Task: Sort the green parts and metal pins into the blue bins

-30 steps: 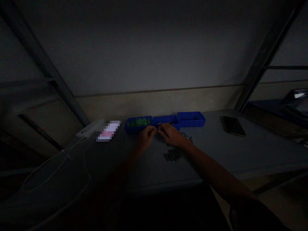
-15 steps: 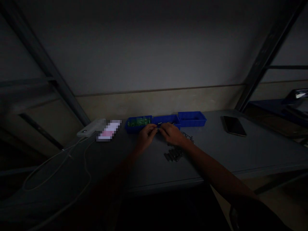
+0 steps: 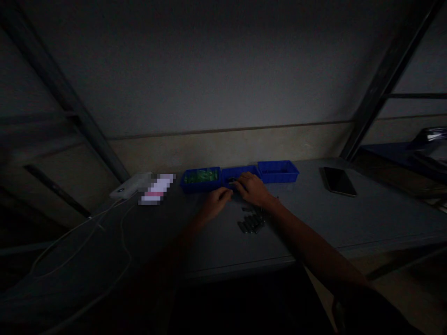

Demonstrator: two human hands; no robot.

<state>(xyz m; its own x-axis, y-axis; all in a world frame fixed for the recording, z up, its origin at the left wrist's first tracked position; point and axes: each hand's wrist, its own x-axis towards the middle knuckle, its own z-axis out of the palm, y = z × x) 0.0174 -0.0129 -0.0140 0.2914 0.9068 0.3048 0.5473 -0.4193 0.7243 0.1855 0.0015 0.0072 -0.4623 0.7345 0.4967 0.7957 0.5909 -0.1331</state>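
My left hand (image 3: 217, 203) is closed in a pinch just in front of the blue bins; whatever its fingertips hold, if anything, is too small to make out. Beside it, my right hand (image 3: 252, 188) reaches over the near edge of the middle blue bin (image 3: 240, 172). A small, pale metallic piece (image 3: 233, 182) shows at its thumb and fingertips, its kind unclear in the dim light. On the table below the right wrist lies a pile of small metal cylinders (image 3: 252, 223), partly covered by the forearm.
The left blue bin (image 3: 197, 189) contains green wrapped pieces (image 3: 201, 175). A third blue bin (image 3: 278, 177) stands to the right. A phone (image 3: 338, 181) lies farther right on the grey table (image 3: 307, 218). At left are a white device (image 3: 126, 186), a blurred-out bright item (image 3: 158, 189) and cables (image 3: 123, 232).
My hands have drawn apart from where they met. The left has come slightly lower; the right has shifted a little with its fingers at the middle bin.
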